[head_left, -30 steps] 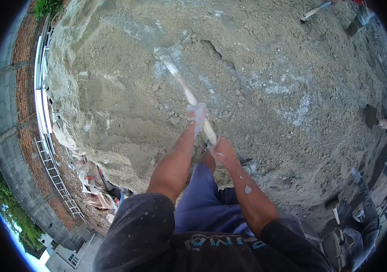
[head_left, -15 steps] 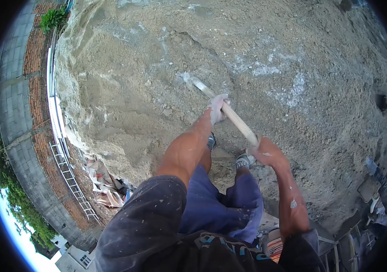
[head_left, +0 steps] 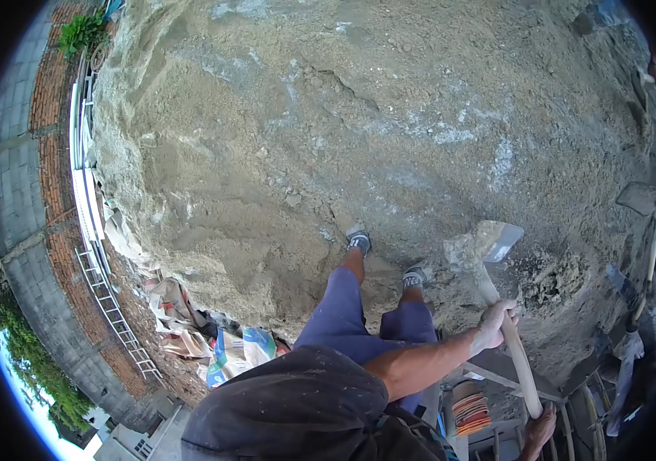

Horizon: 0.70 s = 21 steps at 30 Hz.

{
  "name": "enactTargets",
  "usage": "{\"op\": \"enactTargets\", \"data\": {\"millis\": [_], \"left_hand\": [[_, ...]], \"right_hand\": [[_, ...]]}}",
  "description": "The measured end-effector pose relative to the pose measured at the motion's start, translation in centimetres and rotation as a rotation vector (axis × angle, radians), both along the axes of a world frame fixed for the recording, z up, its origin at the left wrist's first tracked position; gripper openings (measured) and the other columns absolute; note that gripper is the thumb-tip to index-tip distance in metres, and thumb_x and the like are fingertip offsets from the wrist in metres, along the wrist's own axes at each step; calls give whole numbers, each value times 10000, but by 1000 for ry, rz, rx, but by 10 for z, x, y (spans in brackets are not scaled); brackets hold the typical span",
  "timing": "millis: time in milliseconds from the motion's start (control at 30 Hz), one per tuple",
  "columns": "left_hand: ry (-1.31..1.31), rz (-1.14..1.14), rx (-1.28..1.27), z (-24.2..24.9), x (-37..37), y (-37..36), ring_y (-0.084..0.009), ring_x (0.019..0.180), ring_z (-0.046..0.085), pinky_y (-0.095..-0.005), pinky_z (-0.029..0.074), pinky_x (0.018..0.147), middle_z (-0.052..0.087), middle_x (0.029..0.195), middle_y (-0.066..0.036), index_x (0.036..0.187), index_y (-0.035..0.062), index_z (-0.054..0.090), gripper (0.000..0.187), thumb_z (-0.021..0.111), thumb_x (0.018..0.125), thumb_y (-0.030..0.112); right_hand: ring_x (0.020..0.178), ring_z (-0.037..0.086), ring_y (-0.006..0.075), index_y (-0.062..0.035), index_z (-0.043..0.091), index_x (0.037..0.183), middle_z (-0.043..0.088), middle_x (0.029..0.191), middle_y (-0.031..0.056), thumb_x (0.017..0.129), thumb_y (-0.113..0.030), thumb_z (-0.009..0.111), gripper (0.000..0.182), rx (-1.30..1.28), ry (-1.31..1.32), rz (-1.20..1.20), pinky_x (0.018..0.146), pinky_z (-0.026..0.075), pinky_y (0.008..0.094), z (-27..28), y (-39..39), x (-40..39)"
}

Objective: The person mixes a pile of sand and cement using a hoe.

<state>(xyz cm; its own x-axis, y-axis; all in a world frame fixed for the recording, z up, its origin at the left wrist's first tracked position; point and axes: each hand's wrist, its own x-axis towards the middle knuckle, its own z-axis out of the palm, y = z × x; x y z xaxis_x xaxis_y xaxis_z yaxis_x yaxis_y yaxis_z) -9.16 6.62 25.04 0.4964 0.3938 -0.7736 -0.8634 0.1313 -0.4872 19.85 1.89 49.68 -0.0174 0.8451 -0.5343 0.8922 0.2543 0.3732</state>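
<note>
The hoe (head_left: 497, 303) has a pale wooden handle and a flat grey blade caked with sand, raised over the right edge of the sand heap (head_left: 328, 138). The left hand (head_left: 495, 323) grips the handle mid-shaft, and the right hand (head_left: 541, 429) is closed around its lower end.

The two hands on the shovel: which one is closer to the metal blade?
The left hand, higher on the shovel handle; the right hand holds its far end.

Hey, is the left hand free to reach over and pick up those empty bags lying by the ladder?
Probably not. The left hand is wrapped around the hoe handle, the right hand grips its end, and the bags lie across the body, beyond the sand pile's edge.
</note>
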Motion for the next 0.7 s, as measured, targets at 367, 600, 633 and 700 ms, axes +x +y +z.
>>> {"op": "enactTargets", "data": {"millis": [367, 600, 633, 700], "left_hand": [[1531, -80, -509, -93, -474, -68, -113, 593, 524, -270, 475, 509, 523, 727, -3, 918, 74, 468, 260, 689, 828, 177], [1615, -533, -533, -106, -456, -115, -133, 488, 520, -310, 407, 417, 523, 628, -34, 811, 58, 517, 247, 683, 821, 242], [1576, -579, -439, -133, -450, -128, -139, 478, 523, -313, 404, 411, 525, 619, -39, 776, 57, 525, 247, 679, 818, 245], [1375, -588, -267, -178, -431, -144, -149, 455, 496, -320, 410, 403, 497, 582, -28, 723, 53, 534, 192, 625, 823, 190]], "right_hand": [[957, 620, 434, -28, 530, 1241, 659, 1012, 233, 739, -401, 731, 657, -850, 820, -126, 810, 502, 462, -323, -1, -491], [512, 567, 153, 8, 657, 971, 619, 644, 66, 769, -308, 712, 380, -1239, 1031, -627, 482, 431, 326, -375, -56, -632], [496, 558, 154, 1, 658, 931, 609, 626, 61, 773, -305, 710, 348, -1201, 1005, -644, 470, 424, 325, -381, -59, -624], [462, 533, 146, -14, 648, 850, 584, 590, 47, 784, -302, 702, 300, -1090, 952, -642, 436, 400, 320, -380, -60, -606]]}}
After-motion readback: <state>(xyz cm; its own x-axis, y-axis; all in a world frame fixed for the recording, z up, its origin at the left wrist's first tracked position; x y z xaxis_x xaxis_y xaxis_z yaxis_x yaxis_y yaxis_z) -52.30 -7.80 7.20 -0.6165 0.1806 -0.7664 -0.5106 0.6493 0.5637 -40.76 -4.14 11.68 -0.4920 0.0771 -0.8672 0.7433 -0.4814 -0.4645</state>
